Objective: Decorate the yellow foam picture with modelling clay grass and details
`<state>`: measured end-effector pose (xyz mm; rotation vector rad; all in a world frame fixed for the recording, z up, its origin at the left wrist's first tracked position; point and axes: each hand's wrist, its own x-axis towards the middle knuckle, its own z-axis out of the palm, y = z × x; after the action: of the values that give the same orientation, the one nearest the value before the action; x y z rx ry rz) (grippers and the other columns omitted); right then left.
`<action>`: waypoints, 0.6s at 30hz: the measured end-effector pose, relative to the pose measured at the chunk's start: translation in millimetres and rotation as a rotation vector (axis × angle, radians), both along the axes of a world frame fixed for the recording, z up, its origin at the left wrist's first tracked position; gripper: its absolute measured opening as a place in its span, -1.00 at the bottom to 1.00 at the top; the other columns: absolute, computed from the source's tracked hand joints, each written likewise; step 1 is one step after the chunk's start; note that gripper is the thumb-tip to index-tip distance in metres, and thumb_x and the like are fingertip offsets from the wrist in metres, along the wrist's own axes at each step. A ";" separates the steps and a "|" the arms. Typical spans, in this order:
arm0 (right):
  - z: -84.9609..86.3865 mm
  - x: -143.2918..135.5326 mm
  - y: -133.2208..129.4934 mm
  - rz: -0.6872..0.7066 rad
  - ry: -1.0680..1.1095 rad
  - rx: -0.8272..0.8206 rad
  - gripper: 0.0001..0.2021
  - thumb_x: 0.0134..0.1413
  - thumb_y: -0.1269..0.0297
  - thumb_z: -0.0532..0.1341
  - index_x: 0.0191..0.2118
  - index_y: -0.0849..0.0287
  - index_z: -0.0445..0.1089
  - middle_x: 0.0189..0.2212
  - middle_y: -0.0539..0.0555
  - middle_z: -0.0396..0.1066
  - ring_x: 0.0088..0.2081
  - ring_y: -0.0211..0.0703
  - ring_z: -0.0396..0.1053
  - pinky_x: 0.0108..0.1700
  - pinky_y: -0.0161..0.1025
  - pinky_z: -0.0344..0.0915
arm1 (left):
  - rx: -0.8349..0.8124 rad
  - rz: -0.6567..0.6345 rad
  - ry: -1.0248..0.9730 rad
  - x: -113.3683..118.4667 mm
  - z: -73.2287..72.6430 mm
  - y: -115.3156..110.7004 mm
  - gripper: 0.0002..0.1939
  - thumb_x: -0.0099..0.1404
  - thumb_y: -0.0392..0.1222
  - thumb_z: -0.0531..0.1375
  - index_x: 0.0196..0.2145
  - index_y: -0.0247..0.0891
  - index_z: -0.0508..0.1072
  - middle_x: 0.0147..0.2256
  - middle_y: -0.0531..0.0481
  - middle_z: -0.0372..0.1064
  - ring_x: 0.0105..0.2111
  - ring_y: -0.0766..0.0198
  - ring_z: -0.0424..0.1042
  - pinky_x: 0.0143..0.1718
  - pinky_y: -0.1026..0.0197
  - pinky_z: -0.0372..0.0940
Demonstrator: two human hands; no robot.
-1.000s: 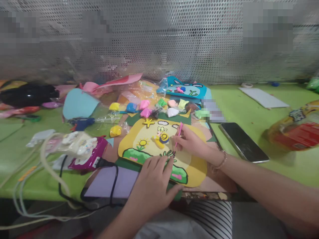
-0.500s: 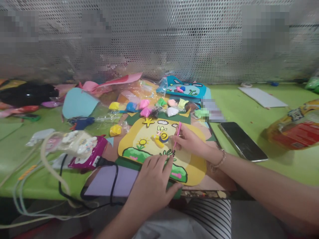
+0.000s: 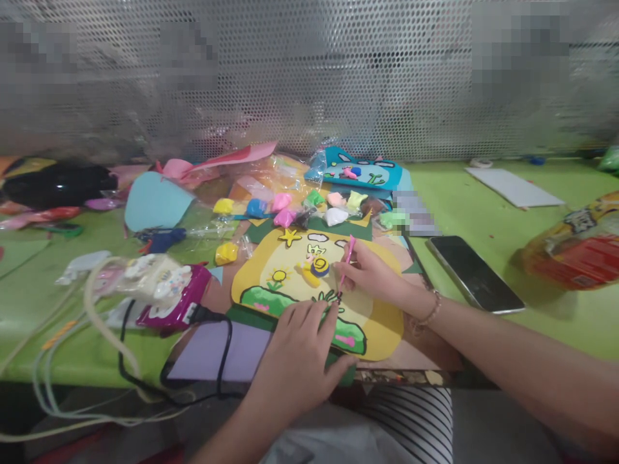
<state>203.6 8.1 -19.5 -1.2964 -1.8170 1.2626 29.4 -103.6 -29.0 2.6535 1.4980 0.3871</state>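
A yellow picture board point(image 3: 382, 335) lies in front of me, with a clay snail point(image 3: 319, 267), a yellow star point(image 3: 289, 237), a small sun and green ground on it. My right hand point(image 3: 365, 267) pinches a thin pink modelling tool point(image 3: 348, 254). Its lower tip points down at the dark grass point(image 3: 329, 296) drawn above the green ground. My left hand point(image 3: 304, 348) rests flat over the board's lower edge, fingers stretched and thumb out to the right. Part of the green ground is hidden beneath it.
Bagged clay lumps point(image 3: 256, 207) in several colours lie behind the board. A blue picture board point(image 3: 391, 183) is farther back. On the right are a phone point(image 3: 476, 274) and a red-and-yellow package point(image 3: 580, 251). A purple case point(image 3: 174, 303) and cables point(image 3: 89, 290) sit left.
The camera view has shifted slightly, so everything appears a little to the right. The modelling tool stays in my right hand, near the grass; my left hand stays on the board.
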 end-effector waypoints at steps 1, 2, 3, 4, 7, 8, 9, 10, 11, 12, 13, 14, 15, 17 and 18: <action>-0.1 0.1 0.0 0.000 -0.006 0.004 -0.80 0.16 0.27 0.14 -0.36 0.08 0.03 -0.60 -0.11 0.33 -0.58 -0.29 0.35 -0.51 -0.29 0.31 | 0.005 -0.002 0.003 -0.1 -0.2 0.0 -0.38 0.32 0.16 0.03 0.14 -0.36 0.27 0.01 -0.25 0.28 0.01 -0.07 0.23 0.03 -0.14 0.18; -0.1 0.1 0.1 0.000 -0.007 0.004 -0.80 0.16 0.27 0.14 -0.36 0.08 0.03 -0.61 -0.11 0.33 -0.58 -0.29 0.34 -0.51 -0.29 0.30 | 0.008 -0.003 0.006 -0.1 -0.4 -0.1 -0.38 0.31 0.16 0.04 0.14 -0.37 0.27 0.01 -0.25 0.28 0.00 -0.07 0.23 0.03 -0.14 0.18; -0.1 0.0 0.3 -0.002 -0.005 -0.001 -0.80 0.16 0.27 0.14 -0.36 0.08 0.03 -0.61 -0.11 0.32 -0.58 -0.29 0.34 -0.51 -0.29 0.30 | 0.012 -0.004 0.006 -0.1 -0.5 -0.2 -0.38 0.31 0.16 0.04 0.14 -0.37 0.27 0.01 -0.25 0.28 0.00 -0.07 0.23 0.03 -0.14 0.18; -0.1 -0.1 0.6 -0.005 0.000 -0.010 -0.80 0.16 0.27 0.14 -0.36 0.09 0.03 -0.61 -0.11 0.33 -0.58 -0.29 0.35 -0.51 -0.29 0.30 | 0.013 -0.004 0.004 -0.1 -0.6 -0.3 -0.38 0.31 0.16 0.04 0.14 -0.37 0.27 0.01 -0.25 0.29 0.00 -0.07 0.23 0.03 -0.14 0.18; 0.2 -0.9 1.1 -0.014 0.021 -0.035 -0.80 0.15 0.28 0.14 -0.36 0.09 0.03 -0.61 -0.11 0.34 -0.58 -0.30 0.35 -0.50 -0.30 0.31 | 0.007 -0.002 -0.006 -0.1 -0.8 -0.4 -0.38 0.31 0.17 0.04 0.14 -0.36 0.27 0.01 -0.24 0.28 0.01 -0.07 0.22 0.03 -0.14 0.18; 0.2 -1.2 1.1 -0.008 0.032 -0.038 -0.80 0.15 0.28 0.14 -0.36 0.09 0.03 -0.61 -0.11 0.34 -0.58 -0.30 0.35 -0.50 -0.30 0.32 | 0.003 -0.001 -0.008 -0.2 -0.9 -0.5 -0.38 0.31 0.17 0.04 0.13 -0.37 0.28 0.01 -0.25 0.28 0.00 -0.07 0.22 0.03 -0.14 0.18; 0.1 -1.4 1.1 0.004 0.038 -0.036 -0.80 0.15 0.28 0.14 -0.35 0.09 0.03 -0.61 -0.11 0.34 -0.58 -0.30 0.35 -0.50 -0.30 0.32 | 0.001 -0.001 -0.009 -0.3 -1.1 -0.6 -0.38 0.31 0.17 0.04 0.13 -0.37 0.28 0.01 -0.25 0.28 0.00 -0.07 0.22 0.02 -0.14 0.18; 0.0 -1.5 1.1 0.015 0.040 -0.031 -0.80 0.15 0.27 0.14 -0.35 0.08 0.03 -0.61 -0.11 0.34 -0.57 -0.30 0.35 -0.50 -0.29 0.32 | -0.002 -0.001 -0.010 -0.5 -1.1 -0.7 -0.38 0.31 0.16 0.04 0.13 -0.37 0.28 0.01 -0.25 0.28 0.00 -0.07 0.22 0.02 -0.14 0.18; 0.1 -1.4 1.0 0.025 0.038 -0.024 -0.80 0.15 0.27 0.14 -0.35 0.08 0.03 -0.61 -0.11 0.35 -0.57 -0.29 0.36 -0.50 -0.29 0.32 | -0.005 0.000 -0.013 -0.5 -1.0 -0.8 -0.39 0.32 0.16 0.04 0.13 -0.36 0.28 0.00 -0.24 0.28 0.00 -0.06 0.22 0.02 -0.14 0.18; 0.2 -1.3 1.1 0.029 0.034 -0.021 -0.79 0.15 0.26 0.14 -0.36 0.08 0.03 -0.60 -0.10 0.35 -0.57 -0.29 0.36 -0.50 -0.29 0.32 | -0.009 0.000 -0.016 -0.5 -0.6 -0.8 -0.39 0.32 0.16 0.04 0.13 -0.35 0.28 0.00 -0.24 0.28 0.00 -0.06 0.22 0.03 -0.14 0.18; 0.7 -1.2 1.2 0.026 0.030 -0.023 -0.79 0.15 0.26 0.15 -0.36 0.08 0.03 -0.61 -0.10 0.35 -0.57 -0.29 0.36 -0.50 -0.29 0.32 | -0.012 0.001 -0.022 -0.5 0.1 -0.5 -0.39 0.31 0.16 0.04 0.13 -0.35 0.28 0.00 -0.23 0.28 0.00 -0.06 0.22 0.03 -0.15 0.17; 1.4 -1.0 1.4 0.018 0.029 -0.029 -0.79 0.14 0.26 0.15 -0.36 0.08 0.03 -0.61 -0.11 0.35 -0.58 -0.29 0.36 -0.50 -0.29 0.31 | -0.015 0.000 -0.027 -0.3 1.2 -0.1 -0.38 0.31 0.17 0.05 0.14 -0.34 0.28 0.00 -0.23 0.28 0.00 -0.06 0.22 0.03 -0.15 0.17; 2.3 -0.8 1.7 0.006 0.037 -0.036 -0.79 0.14 0.27 0.15 -0.36 0.08 0.03 -0.62 -0.12 0.34 -0.59 -0.30 0.35 -0.51 -0.30 0.30 | -0.017 0.002 -0.032 -0.1 2.7 0.7 -0.38 0.30 0.17 0.06 0.14 -0.34 0.28 0.00 -0.23 0.28 0.00 -0.06 0.22 0.03 -0.16 0.17; 4.4 -0.4 2.4 -0.014 0.063 -0.044 -0.80 0.13 0.29 0.14 -0.37 0.08 0.02 -0.64 -0.15 0.30 -0.61 -0.33 0.31 -0.53 -0.32 0.27 | -0.015 0.016 -0.041 0.7 6.3 3.3 -0.38 0.28 0.16 0.08 0.14 -0.33 0.28 0.01 -0.23 0.28 0.01 -0.07 0.22 0.04 -0.16 0.16; 5.2 -0.2 2.8 -0.020 0.070 -0.042 -0.80 0.13 0.30 0.13 -0.37 0.08 0.02 -0.65 -0.17 0.27 -0.63 -0.34 0.29 -0.54 -0.33 0.26 | -0.014 0.026 -0.042 1.3 8.3 5.0 -0.38 0.27 0.16 0.09 0.13 -0.33 0.29 0.02 -0.23 0.28 0.02 -0.07 0.21 0.04 -0.16 0.15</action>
<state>203.4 10.9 -14.3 -1.2733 -1.7337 1.3253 30.7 -98.6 -20.8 2.6012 1.5184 0.4296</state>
